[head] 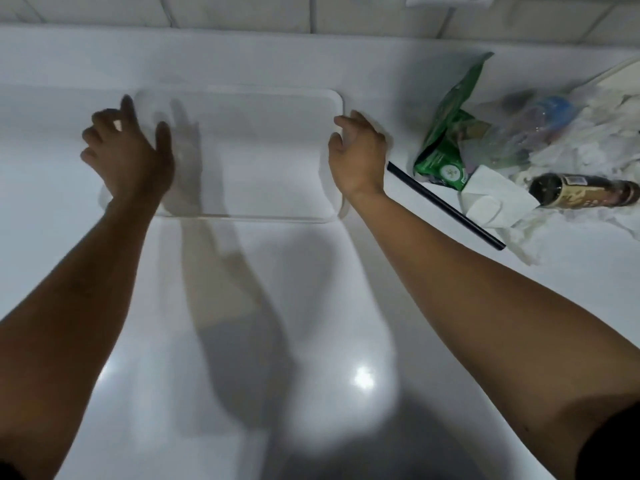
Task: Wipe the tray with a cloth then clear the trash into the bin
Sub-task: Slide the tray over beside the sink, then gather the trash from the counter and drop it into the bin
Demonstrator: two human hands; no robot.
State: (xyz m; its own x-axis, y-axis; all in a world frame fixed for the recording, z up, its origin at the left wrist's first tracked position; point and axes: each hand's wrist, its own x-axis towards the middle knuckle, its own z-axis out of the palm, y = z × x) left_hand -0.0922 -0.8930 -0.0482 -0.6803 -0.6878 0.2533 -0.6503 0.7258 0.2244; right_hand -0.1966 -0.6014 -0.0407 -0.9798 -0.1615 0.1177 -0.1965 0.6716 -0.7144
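Note:
A white rectangular tray [249, 157] lies flat on the white counter, its surface bare. My left hand [126, 150] grips its left edge, thumb resting on the tray. My right hand [358, 154] grips the right edge, fingers curled over the rim. To the right lies a heap of trash: a green packet [446, 133], a black straw [446, 206], a dark bottle on its side [585, 194], a folded white paper [491, 202], crumpled clear plastic with a blue piece [540, 116]. White crumpled cloth or tissue [599, 150] lies under the heap; I cannot tell which.
The white counter [242, 306] runs toward me, with shadows of my arms on it. A tiled wall [242, 12] stands behind. A white board-like edge [620, 69] shows at the far right. No bin is in view.

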